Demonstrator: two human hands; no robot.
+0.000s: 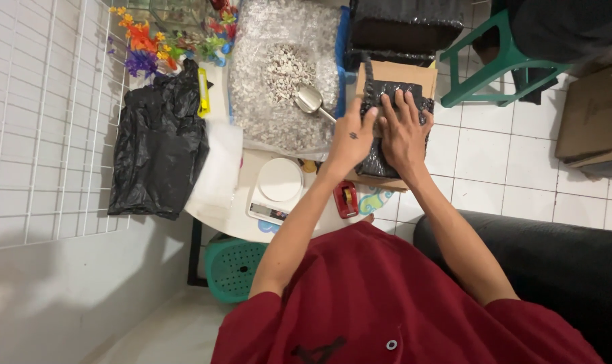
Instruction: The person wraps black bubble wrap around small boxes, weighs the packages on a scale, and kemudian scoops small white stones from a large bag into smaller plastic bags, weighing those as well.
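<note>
A black plastic-wrapped packet lies inside an open brown cardboard box on the table. My left hand presses on the packet's left side, fingers bent over its edge. My right hand lies flat on top of the packet with fingers spread. Both hands touch the packet and hide most of it.
A large clear bag of pale gravel with a metal scoop lies left of the box. A white kitchen scale, a red tape dispenser, a black plastic bag, colourful artificial plants, a green stool, a white wire grid.
</note>
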